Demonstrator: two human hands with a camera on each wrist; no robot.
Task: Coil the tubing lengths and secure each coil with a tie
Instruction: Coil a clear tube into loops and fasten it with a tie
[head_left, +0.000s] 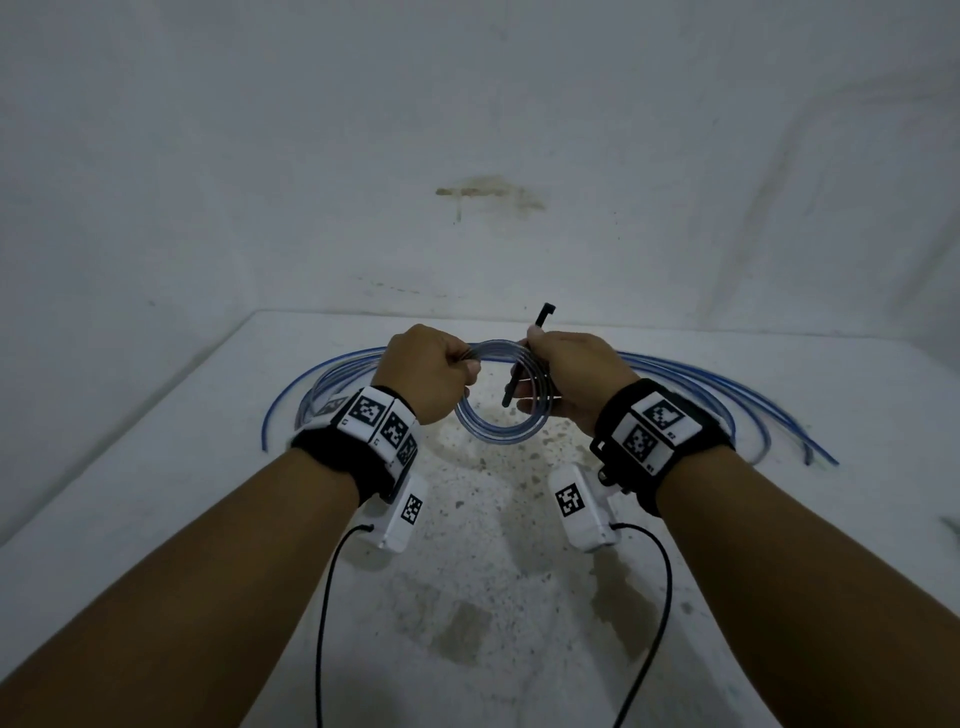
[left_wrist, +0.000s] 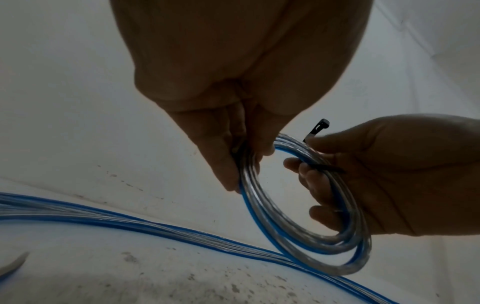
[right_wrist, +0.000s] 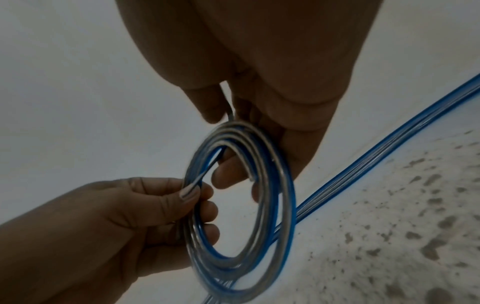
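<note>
Two hands up over a white speckled table (head_left: 675, 649), both on one coil of clear tubing w/ blue stripe (head_left: 498, 431). Left hand (head_left: 431, 371) grips coil's left side, fingers curled round the bundled loops, thumb pressing on top; left wrist view shows the same, fingers wrapped on the coil (left_wrist: 306, 232) at its upper left. Right hand (head_left: 571, 379) has coil's right side: fingers curled through the loop from behind, and a black zip tie (head_left: 524, 358) pinched against the tubing. Tie runs roughly upright across the coil; its head end sticks up above the right hand, tail end pointing down inside the ring. Can't tell if the tie is threaded or locked. Coil is off the table, held roughly vertical betw. the hands, several turns stacked close. In right wrist view one tubing end crosses the inside of the coil (right_wrist: 241, 205) near the left thumb.

Loose tubing lengths (head_left: 717, 395) lie on the table behind the hands, fanned in long arcs to both sides, ends curving toward the near edge. Both wrists wear black bands w/ marker tags and white camera units (head_left: 582, 509), cables trailing down. Plain white wall (head_left: 467, 130) behind, stained patch mid-wall.
</note>
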